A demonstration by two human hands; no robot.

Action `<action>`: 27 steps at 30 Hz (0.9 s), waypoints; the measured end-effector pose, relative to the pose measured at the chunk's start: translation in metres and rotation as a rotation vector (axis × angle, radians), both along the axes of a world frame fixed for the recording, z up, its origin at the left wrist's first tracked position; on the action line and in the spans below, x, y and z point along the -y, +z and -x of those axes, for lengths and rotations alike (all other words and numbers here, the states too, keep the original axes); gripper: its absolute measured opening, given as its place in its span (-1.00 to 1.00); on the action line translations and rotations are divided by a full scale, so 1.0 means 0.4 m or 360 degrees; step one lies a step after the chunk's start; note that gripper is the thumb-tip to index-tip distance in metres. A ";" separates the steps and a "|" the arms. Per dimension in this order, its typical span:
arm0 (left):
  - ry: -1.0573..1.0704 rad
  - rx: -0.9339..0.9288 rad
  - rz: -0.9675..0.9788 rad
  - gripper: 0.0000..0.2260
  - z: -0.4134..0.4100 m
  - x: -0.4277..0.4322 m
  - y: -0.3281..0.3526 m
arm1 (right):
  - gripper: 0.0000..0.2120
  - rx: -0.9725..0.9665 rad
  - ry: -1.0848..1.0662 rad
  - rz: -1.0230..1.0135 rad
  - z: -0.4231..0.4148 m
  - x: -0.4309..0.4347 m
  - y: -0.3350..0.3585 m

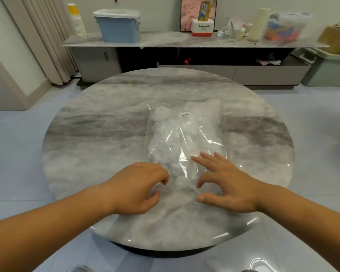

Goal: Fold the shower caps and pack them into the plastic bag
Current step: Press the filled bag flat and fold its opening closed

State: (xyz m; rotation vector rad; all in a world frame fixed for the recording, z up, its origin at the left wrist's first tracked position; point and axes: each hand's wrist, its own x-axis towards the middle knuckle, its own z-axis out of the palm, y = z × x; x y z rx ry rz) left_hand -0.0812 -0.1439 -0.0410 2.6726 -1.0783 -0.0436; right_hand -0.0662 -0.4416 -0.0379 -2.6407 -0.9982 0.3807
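Note:
A clear plastic bag (186, 134) lies flat in the middle of the round marble table (82, 138), with a small white barcode label near its far end. Crumpled translucent white shower caps (171, 126) fill it. My left hand (137, 189) sits at the bag's near left corner, fingers curled down and pinching the bag's edge. My right hand (228, 183) rests with spread fingers on the bag's near right part, thumb on the table.
A marble sideboard (165, 41) stands behind the table with a blue lidded box (119, 26), stacked paper cups (77, 22), a white and red Panasonic box (203, 27), a cream bottle (258, 24) and bagged goods. A green bin (330, 69) stands at the right.

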 end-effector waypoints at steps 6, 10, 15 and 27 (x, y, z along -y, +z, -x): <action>-0.0191 0.0390 -0.0140 -0.62 0.000 0.069 -0.032 | -0.34 0.0027 0.0005 0.0119 -0.009 -0.013 -0.012; -0.0174 0.0376 -0.0125 -0.63 -0.012 0.101 -0.042 | -0.30 0.0072 0.0021 0.0105 -0.004 -0.007 -0.014; -0.0179 0.0224 -0.0197 -0.76 -0.029 0.094 -0.058 | -0.29 0.0199 0.0095 0.0094 0.005 0.012 -0.022; 0.0061 0.0372 -0.0278 -0.44 -0.006 0.091 -0.062 | -0.21 0.0308 0.0110 0.0290 0.005 0.011 -0.040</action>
